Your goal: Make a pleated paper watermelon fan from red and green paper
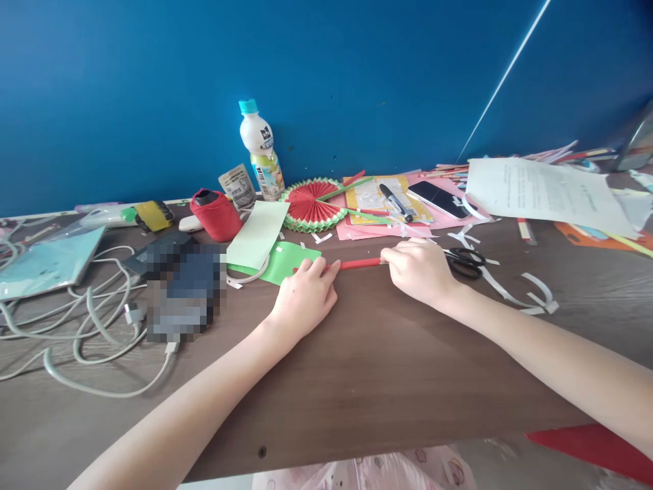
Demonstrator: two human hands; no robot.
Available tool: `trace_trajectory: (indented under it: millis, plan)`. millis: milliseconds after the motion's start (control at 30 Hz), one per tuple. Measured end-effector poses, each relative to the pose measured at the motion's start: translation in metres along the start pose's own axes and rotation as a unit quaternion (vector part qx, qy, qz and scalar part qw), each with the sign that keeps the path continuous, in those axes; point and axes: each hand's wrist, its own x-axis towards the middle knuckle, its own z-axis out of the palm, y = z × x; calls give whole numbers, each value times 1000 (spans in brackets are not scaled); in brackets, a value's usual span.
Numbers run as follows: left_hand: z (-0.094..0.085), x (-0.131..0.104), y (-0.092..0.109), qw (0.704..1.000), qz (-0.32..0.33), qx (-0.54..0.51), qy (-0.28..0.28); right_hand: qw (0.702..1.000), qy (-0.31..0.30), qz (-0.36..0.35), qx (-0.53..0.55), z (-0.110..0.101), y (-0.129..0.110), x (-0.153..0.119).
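A narrow red strip (360, 263) lies across the wooden table between my two hands. My left hand (307, 294) presses fingers on its left part, beside a green sheet (293, 262). The strip's right end is pinched in the closed fingers of my right hand (419, 271). Black scissors (466, 263) rest just right of that hand, near curled white paper strips (515, 296). Behind my hands stands a round folded red and green paper fan (315, 204).
A bottle (262, 150), a red pouch (217, 216) and a pale green paper (258, 233) are at the back left. Cables and a blurred device (186, 292) lie left. A pen (395, 202), a phone (439, 199) and a printed sheet (545, 190) are behind on the right.
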Motion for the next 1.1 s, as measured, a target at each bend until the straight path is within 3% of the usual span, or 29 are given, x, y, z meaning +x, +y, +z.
trace_trajectory:
  millis: [167, 300, 467, 600, 767, 1100]
  plan:
    - [5, 3, -12, 998, -34, -43, 19, 1000, -25, -1, 0, -2, -2, 1]
    - [8, 3, -24, 991, -40, -99, 77, 998, -10, -13, 65, 7, 4, -1]
    - [10, 2, -37, 991, 24, -43, 121, 978, -20, -42, 204, 18, 12, -1]
    - [10, 3, -52, 992, 31, -23, 118, 958, -43, -23, 282, 20, 16, 2]
    - [10, 7, -68, 994, 17, -74, 84, 930, -54, 13, 363, 21, 19, 6]
    - [14, 9, -75, 975, 46, -195, 97, 911, -46, 124, 391, 19, 17, 10]
